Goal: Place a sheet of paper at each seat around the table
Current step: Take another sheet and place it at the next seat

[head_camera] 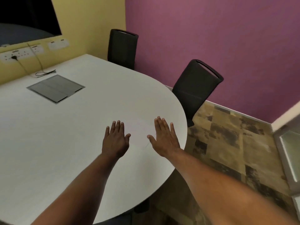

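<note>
Near the rounded end of the white surface [68, 143], both my hands lie flat, palms down, fingers stretched and spread, closed on nothing. My left hand [116, 140] and my right hand [164, 138] sit side by side with a gap between the thumbs. Between and under them lies a sheet of paper [138, 127], white on white and so faint that I can only make out part of its edges; each grip seems to press on it, though I cannot tell exactly where the sheet ends. It sits close to the curved rim, nearest the black chair [194, 88] tucked just beyond that edge. A second black chair [121, 47] stands farther along, by the purple wall. A grey hatch [56, 88] is set into the surface, well apart from my hands.
</note>
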A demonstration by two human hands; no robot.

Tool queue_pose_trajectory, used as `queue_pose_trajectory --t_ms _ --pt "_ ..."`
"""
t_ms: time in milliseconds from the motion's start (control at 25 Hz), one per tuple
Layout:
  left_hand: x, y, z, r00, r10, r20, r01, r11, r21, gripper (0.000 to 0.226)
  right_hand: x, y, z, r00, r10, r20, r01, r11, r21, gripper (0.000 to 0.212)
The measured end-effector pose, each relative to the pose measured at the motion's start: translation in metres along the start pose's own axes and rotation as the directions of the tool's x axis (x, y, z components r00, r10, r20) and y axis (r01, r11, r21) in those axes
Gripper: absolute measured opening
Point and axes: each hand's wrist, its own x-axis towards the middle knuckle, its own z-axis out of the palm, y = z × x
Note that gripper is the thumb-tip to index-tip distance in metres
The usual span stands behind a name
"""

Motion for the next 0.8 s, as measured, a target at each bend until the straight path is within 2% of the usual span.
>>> queue_pose_trajectory --t_ms 200,400,560,800 --pt "0.0 0.038 0.025 0.983 -0.183 0.008 0.182 0.983 0.02 0.066 0.035 0.062 0.009 0.983 -0.179 0.045 0.177 0.983 0.039 0.078" --pt "0.009 0.087 0.035 0.951 -0.307 -0.029 0.308 0.951 0.011 0.065 0.073 0.106 0.0 0.953 -0.298 0.058 0.293 0.952 0.082 0.077" --pt "0.03 0.107 0.049 0.92 -0.389 -0.049 0.39 0.92 0.022 0.065 0.119 0.12 0.008 0.924 -0.375 0.077 0.366 0.924 0.107 0.077" --pt "0.068 0.101 0.092 0.871 -0.491 0.011 0.49 0.871 0.035 0.066 0.189 0.123 0.043 0.886 -0.444 0.137 0.428 0.894 0.13 0.076"
